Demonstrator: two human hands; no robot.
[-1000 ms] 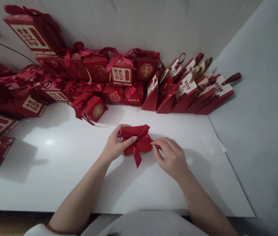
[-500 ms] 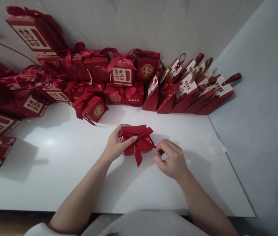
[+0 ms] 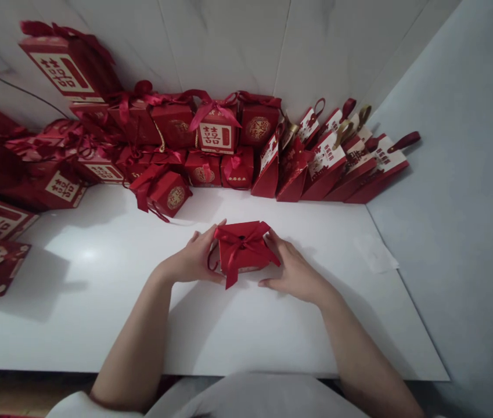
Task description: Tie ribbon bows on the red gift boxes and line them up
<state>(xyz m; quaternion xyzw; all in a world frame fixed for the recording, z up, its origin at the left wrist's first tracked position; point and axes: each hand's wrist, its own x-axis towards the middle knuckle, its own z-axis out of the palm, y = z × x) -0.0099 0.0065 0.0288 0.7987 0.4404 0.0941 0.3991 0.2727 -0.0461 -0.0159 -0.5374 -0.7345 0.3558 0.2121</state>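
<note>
A small red gift box (image 3: 250,261) stands on the white table in front of me. A red ribbon bow (image 3: 243,241) is tied across its top, with one tail hanging over the front. My left hand (image 3: 194,258) is curved around the box's left side, its thumb low at the front corner. On the other side, my right hand (image 3: 292,267) wraps the right side, fingers at the upper edge and thumb near the front. The box sits between both hands. Parts of its sides are hidden by my fingers.
Stacked red gift boxes (image 3: 174,125) with bows line the wall. One ribboned box (image 3: 170,194) lies tilted before them. Triangular red boxes (image 3: 324,162) with loops stand at the right. More boxes (image 3: 0,217) are at the left. A whitish sheet (image 3: 377,253) lies near the table's right edge.
My right hand has let go of the ribbon tail and moved onto the box's right side. My left thumb has left the bow and gone down to the front left corner.
</note>
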